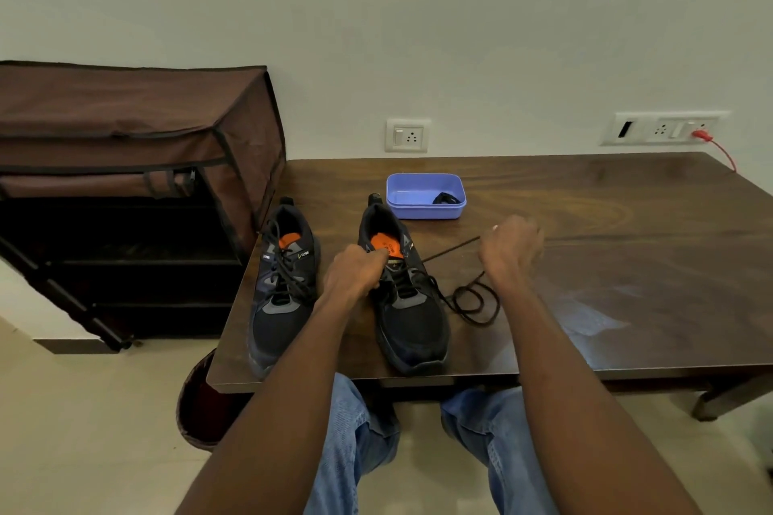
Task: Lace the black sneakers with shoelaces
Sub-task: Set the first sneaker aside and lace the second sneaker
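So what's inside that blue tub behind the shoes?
The blue tub holds one small dark bundle, possibly another lace. Its near wall hides part of the floor.

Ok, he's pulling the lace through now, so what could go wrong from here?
The slack shoelace lies coiled beside the right sneaker; it may knot as the right hand pulls. The left hand holds only the shoe's collar, so a hard tug could drag the shoe.

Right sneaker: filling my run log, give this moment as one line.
left hand holds right sneaker | right hand pulls lace taut | left sneaker laced
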`<state>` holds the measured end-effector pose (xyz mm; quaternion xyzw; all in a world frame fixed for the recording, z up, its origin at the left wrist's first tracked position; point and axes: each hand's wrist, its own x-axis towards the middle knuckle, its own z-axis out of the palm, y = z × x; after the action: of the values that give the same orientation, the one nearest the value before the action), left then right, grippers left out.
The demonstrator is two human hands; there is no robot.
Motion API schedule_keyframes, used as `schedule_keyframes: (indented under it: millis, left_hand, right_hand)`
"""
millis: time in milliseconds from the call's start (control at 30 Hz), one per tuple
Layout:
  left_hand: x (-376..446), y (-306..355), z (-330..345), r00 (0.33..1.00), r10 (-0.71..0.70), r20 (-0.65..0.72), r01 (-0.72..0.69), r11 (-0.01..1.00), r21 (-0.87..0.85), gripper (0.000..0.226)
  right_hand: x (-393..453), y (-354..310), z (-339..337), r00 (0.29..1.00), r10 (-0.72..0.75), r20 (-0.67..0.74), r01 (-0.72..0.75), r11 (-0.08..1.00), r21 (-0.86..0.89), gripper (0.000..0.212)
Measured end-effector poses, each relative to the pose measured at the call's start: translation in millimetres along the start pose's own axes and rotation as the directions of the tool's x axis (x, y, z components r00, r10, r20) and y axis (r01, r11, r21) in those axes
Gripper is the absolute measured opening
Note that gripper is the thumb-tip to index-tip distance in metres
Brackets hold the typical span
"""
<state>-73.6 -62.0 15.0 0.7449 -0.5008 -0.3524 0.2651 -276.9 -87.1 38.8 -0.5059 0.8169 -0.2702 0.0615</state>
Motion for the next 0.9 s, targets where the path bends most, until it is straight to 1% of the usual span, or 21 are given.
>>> schedule_keyframes:
  millis: [33,67,100,133,167,200,233,267,300,333,400,467,533,567,633,733,767,833,867,900]
  left_hand:
    - [0,0,0,1.000,0.004,0.000,-0.004,1.000,0.001,0.034]
    - [-1,0,0,1.000,0.007,0.000,-0.007,1.000,0.001,0.034]
    - [-1,0,0,1.000,0.008,0.002,-0.008,1.000,-0.001,0.033]
    - [-1,0,0,1.000,0.010,0.003,-0.010,1.000,-0.003,0.033]
    - [-1,0,0,1.000,0.008,0.005,-0.008,1.000,-0.004,0.032]
    - [-1,0,0,1.000,0.008,0.005,-0.008,1.000,-0.004,0.032]
    - [-1,0,0,1.000,0.008,0.007,-0.008,1.000,-0.002,0.032]
    - [-1,1,0,1.000,0.006,0.006,-0.006,1.000,0.002,0.033]
    - [-1,1,0,1.000,0.004,0.004,-0.005,1.000,0.005,0.033]
    - [-1,1,0,1.000,0.000,0.002,0.000,1.000,0.008,0.033]
    - [-3,3,-1,1.000,-0.005,-0.002,0.005,1.000,0.012,0.033]
    - [-3,3,-1,1.000,-0.001,-0.007,0.001,1.000,0.021,0.034]
    - [-4,3,-2,1.000,0.003,-0.010,-0.003,1.000,0.027,0.036]
    - [-5,3,-2,1.000,0.008,-0.010,-0.007,1.000,0.021,0.036]
    - [-4,3,-2,1.000,0.015,-0.011,-0.014,1.000,0.003,0.037]
    - [-4,1,-3,1.000,0.012,-0.020,-0.012,1.000,0.002,0.036]
    - [-4,0,-4,1.000,0.010,-0.022,-0.010,1.000,-0.004,0.036]
    - [-4,-2,-4,1.000,0.012,-0.014,-0.012,1.000,-0.021,0.036]
    - [-3,-2,-4,1.000,0.014,-0.009,-0.014,1.000,-0.024,0.036]
    - [-2,-3,-3,1.000,0.017,-0.008,-0.018,1.000,-0.022,0.036]
  right_hand:
    - [-1,1,0,1.000,-0.001,0.011,0.002,1.000,-0.021,0.024]
    - [-3,-1,2,0.999,-0.033,0.041,0.035,0.999,-0.035,0.024]
    - [-5,-4,6,0.991,-0.106,0.078,0.108,0.994,-0.026,0.024]
    - [-6,-8,13,0.968,-0.218,0.122,0.218,0.976,0.013,0.025]
    - [-8,-13,20,0.925,-0.337,0.177,0.327,0.942,0.082,0.025]
    - [-13,-20,25,0.863,-0.441,0.248,0.413,0.897,0.156,0.025]
    - [-19,-27,30,0.789,-0.523,0.323,0.488,0.852,0.189,0.025]
    - [-26,-32,35,0.717,-0.573,0.396,0.557,0.813,0.169,0.026]
    - [-32,-36,37,0.662,-0.585,0.468,0.609,0.784,0.119,0.028]
    - [-39,-39,40,0.629,-0.585,0.513,0.648,0.758,0.070,0.030]
    - [-46,-42,40,0.600,-0.576,0.555,0.680,0.732,0.024,0.031]
    - [-46,-44,38,0.597,-0.598,0.535,0.662,0.744,0.093,0.024]
    - [-46,-45,32,0.622,-0.578,0.528,0.583,0.792,0.180,0.014]
    - [-44,-44,30,0.652,-0.535,0.537,0.517,0.832,0.201,0.014]
    - [-36,-42,25,0.738,-0.430,0.520,0.380,0.902,0.207,0.018]
    - [-20,-29,10,0.889,-0.274,0.368,0.239,0.961,0.139,0.022]
    - [-14,-23,5,0.928,-0.209,0.309,0.180,0.976,0.122,0.022]
    - [-5,-11,-3,0.969,-0.081,0.233,0.070,0.996,0.054,0.015]
    - [-3,-6,-5,0.975,-0.035,0.222,0.039,0.999,-0.014,0.015]
    - [-4,-3,-4,0.973,-0.018,0.228,0.039,0.995,-0.089,0.019]
